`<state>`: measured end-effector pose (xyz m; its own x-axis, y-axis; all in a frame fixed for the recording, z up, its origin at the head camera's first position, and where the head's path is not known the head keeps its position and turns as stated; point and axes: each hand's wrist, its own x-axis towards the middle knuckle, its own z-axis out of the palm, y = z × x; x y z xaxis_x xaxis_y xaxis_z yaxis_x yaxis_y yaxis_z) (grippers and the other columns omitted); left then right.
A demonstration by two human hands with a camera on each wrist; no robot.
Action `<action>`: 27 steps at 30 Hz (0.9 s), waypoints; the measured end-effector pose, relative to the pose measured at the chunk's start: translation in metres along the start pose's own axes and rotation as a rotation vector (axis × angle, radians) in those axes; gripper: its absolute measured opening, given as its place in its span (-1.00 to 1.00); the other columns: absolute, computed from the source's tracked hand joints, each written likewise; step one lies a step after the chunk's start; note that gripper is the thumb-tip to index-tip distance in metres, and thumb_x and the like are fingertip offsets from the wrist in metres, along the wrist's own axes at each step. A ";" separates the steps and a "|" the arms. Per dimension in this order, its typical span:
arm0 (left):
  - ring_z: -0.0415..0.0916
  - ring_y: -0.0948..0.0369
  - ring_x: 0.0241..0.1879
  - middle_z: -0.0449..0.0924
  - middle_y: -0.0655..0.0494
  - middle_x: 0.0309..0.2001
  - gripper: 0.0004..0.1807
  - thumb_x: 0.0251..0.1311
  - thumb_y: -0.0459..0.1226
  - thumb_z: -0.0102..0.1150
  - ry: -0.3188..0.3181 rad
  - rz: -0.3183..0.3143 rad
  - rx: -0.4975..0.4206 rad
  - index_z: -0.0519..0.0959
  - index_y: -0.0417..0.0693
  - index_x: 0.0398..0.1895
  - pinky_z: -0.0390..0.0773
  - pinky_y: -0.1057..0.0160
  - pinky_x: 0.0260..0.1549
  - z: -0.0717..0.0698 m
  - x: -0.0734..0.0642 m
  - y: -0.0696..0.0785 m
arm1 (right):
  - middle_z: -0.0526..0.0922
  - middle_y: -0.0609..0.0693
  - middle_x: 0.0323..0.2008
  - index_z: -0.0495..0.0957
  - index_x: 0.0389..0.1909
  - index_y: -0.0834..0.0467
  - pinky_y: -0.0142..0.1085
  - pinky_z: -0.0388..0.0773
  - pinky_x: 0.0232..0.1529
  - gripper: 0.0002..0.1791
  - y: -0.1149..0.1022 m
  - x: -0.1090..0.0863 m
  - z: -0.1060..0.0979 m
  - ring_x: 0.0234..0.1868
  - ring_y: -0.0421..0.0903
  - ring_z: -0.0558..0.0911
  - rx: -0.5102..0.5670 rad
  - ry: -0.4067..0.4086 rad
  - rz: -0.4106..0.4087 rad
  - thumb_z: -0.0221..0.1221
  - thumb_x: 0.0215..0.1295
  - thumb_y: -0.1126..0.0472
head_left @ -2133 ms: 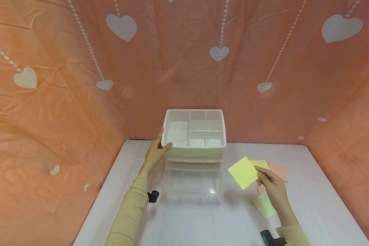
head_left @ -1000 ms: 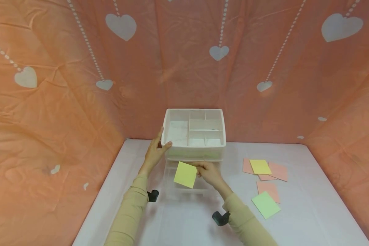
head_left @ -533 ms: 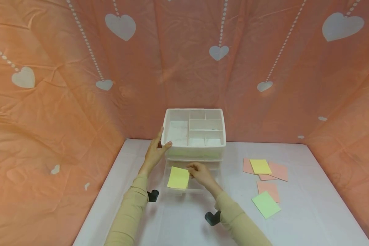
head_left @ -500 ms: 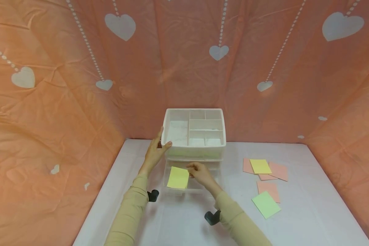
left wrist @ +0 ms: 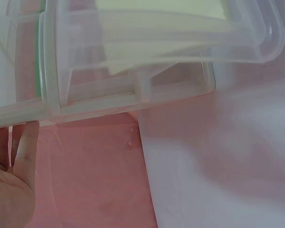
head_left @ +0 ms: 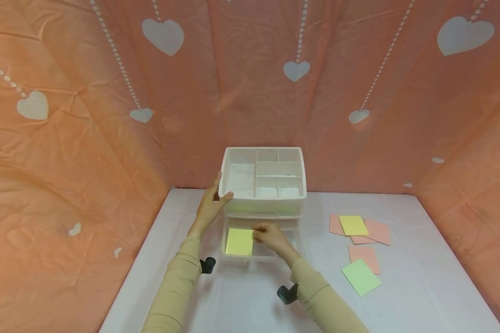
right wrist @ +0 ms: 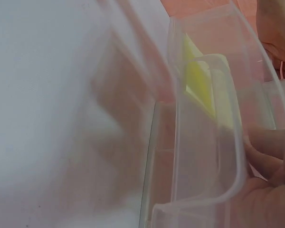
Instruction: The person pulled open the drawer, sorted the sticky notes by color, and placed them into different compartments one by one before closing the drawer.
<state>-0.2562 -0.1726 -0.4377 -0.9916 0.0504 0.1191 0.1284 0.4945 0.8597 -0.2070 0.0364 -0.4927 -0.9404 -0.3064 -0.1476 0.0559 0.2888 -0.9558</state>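
A white desktop organizer (head_left: 262,200) stands at the back middle, its top split into compartments. Below them a clear drawer (head_left: 275,259) is pulled out toward me. My left hand (head_left: 208,210) braces the organizer's left front corner, thumb on the front and straight fingers along the side; the left wrist view shows those fingers (left wrist: 26,152) against its wall. My right hand (head_left: 272,236) reaches into the drawer and pinches the right edge of a yellow sticky note (head_left: 239,242), which lies nearly flat at the drawer's left. Through clear plastic the note (right wrist: 199,85) shows in the right wrist view.
To the right on the white table (head_left: 421,259) lie several pink notes (head_left: 378,232), one under a yellow note (head_left: 353,225). Nearer me a green note (head_left: 360,277) overlaps another pink note (head_left: 364,256). An orange heart-patterned cloth (head_left: 258,106) rises behind and at both sides.
My right hand has carried the yellow note left from beside the pile on the right, over the drawer and down into it, where it now lies straighter. The left hand has stayed put.
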 end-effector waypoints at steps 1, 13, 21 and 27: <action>0.34 0.07 -0.07 0.30 -0.06 0.03 -0.16 0.15 0.16 0.10 -0.001 0.000 -0.001 -0.14 0.60 0.42 0.37 0.05 -0.06 0.000 0.000 0.000 | 0.61 0.30 -0.11 0.48 0.02 0.43 -0.19 0.59 -0.08 -0.67 0.001 0.000 0.000 -0.16 0.04 0.67 -0.001 -0.006 0.000 0.05 0.32 0.31; 0.33 0.07 -0.09 0.31 -0.08 0.04 -0.15 0.16 0.15 0.10 0.008 0.015 0.011 -0.12 0.50 0.44 0.36 0.05 -0.06 0.000 0.001 -0.003 | 0.56 0.34 -0.03 0.43 0.06 0.48 -0.25 0.58 -0.07 -0.64 0.001 -0.001 0.000 -0.07 0.10 0.65 0.060 -0.032 0.020 0.03 0.32 0.35; 0.32 0.08 -0.09 0.30 -0.05 0.02 -0.17 0.14 0.18 0.10 0.010 0.006 0.003 -0.13 0.63 0.41 0.36 0.07 -0.08 0.001 0.000 -0.004 | 0.53 0.36 0.00 0.40 0.10 0.45 -0.21 0.57 -0.03 -0.61 -0.006 -0.008 -0.005 -0.04 0.15 0.62 0.088 -0.091 -0.012 0.05 0.33 0.30; 0.32 0.07 -0.06 0.30 -0.04 0.04 -0.18 0.15 0.19 0.07 0.007 0.001 0.008 -0.15 0.64 0.40 0.34 0.04 -0.07 0.000 -0.001 -0.002 | 0.55 0.33 0.00 0.40 0.13 0.38 -0.18 0.57 -0.02 -0.56 -0.010 -0.017 -0.018 -0.07 0.04 0.63 0.049 -0.110 -0.068 0.08 0.33 0.19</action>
<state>-0.2552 -0.1733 -0.4397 -0.9913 0.0451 0.1237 0.1296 0.5014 0.8554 -0.1979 0.0553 -0.4756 -0.9003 -0.4220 -0.1069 0.0126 0.2202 -0.9754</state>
